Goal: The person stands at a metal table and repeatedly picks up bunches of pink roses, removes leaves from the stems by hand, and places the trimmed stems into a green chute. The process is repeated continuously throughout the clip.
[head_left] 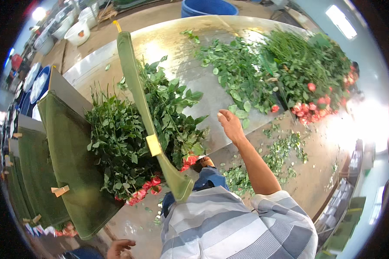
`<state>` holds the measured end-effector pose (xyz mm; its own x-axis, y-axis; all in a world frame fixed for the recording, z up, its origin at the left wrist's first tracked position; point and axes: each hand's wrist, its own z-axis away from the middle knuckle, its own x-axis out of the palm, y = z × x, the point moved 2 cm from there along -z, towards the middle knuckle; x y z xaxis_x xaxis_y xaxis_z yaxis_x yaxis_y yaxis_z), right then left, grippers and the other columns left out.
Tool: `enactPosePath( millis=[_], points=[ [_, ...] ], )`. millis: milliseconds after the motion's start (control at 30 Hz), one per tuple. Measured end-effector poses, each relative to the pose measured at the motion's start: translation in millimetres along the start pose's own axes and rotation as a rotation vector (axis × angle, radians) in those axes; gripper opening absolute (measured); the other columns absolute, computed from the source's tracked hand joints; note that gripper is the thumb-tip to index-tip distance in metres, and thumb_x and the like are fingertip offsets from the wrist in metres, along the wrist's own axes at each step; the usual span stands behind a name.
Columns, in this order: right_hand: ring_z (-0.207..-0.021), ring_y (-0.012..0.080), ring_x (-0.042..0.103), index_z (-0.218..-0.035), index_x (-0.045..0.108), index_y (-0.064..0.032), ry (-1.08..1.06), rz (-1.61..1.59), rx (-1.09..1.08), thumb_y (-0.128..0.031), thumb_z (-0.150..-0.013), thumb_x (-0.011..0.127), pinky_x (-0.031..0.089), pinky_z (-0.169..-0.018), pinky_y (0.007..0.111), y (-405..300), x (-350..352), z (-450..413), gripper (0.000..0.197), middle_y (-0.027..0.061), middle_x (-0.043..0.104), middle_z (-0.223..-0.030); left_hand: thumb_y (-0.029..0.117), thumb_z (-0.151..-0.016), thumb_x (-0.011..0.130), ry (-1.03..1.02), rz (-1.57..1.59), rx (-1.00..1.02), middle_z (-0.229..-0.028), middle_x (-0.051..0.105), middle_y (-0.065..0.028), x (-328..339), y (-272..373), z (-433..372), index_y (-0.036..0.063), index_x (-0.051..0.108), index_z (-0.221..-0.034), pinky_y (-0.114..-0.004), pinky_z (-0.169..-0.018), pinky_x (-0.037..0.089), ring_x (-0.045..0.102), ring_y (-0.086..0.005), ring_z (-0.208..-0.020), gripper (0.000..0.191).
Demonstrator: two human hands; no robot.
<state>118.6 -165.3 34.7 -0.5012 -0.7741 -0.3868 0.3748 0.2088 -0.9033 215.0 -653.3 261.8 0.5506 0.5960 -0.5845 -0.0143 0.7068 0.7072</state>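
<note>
My right hand (230,125) is over the near edge of a metal table (210,81), with nothing in it and its fingers loosely spread. Loose green leaves (238,87) lie just beyond its fingertips. At the bottom left, my left hand (120,248) hangs low with bent fingers, partly cut off by the picture's edge; nothing shows in it. Leafy rose stems (171,100) lie left of my right hand, their red-pink blooms (188,162) toward me. A green cloth divider (133,71), seen edge-on, stands among them with a yellow clip (153,145).
More cloth dividers (68,155) with wooden clothespins (60,191) stand at left. A large heap of roses (298,68) covers the table's right end. A blue tub (209,8) stands beyond the table, and white buckets (77,32) at far left. Fallen leaves (285,149) litter the floor.
</note>
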Motion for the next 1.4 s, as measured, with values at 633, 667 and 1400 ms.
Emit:
enactPosePath(
  millis=[633,667,1400],
  points=[
    [-0.085,0.0189,0.058,-0.114,0.053,-0.0046,-0.687,-0.285,0.358,-0.037,-0.085,0.061,0.05,-0.071,0.036,30,127,-78,0.044,0.0096,0.06,-0.101,0.047,-0.081,0.062,0.539,0.05,-0.208,-0.141,0.026,-0.0315,216,76,-358,-0.011,0.024,-0.137,-0.045,-0.108,0.024,0.027,-0.0419,-0.131,0.089],
    [-0.084,0.0199,0.059,-0.113,0.054,-0.0048,-0.761,-0.302,0.401,-0.037,-0.086,0.06,0.05,-0.069,0.036,35,136,-74,0.043,0.0097,0.06,-0.1,0.05,-0.078,0.064,0.526,0.042,-0.319,-0.14,0.03,-0.0314,217,59,-371,-0.0112,0.024,-0.136,-0.046,-0.107,0.026,0.03,-0.0417,-0.13,0.093],
    [-0.11,0.0212,0.049,-0.118,0.052,0.0011,-0.401,-0.281,0.047,-0.04,-0.093,0.048,0.037,-0.095,0.036,59,24,58,0.048,0.0101,0.055,-0.115,0.021,-0.073,0.067,0.282,0.051,0.242,-0.075,0.06,-0.0245,233,70,-275,-0.0056,0.053,-0.096,-0.049,-0.062,0.046,0.061,-0.0395,-0.072,0.037]
  ],
)
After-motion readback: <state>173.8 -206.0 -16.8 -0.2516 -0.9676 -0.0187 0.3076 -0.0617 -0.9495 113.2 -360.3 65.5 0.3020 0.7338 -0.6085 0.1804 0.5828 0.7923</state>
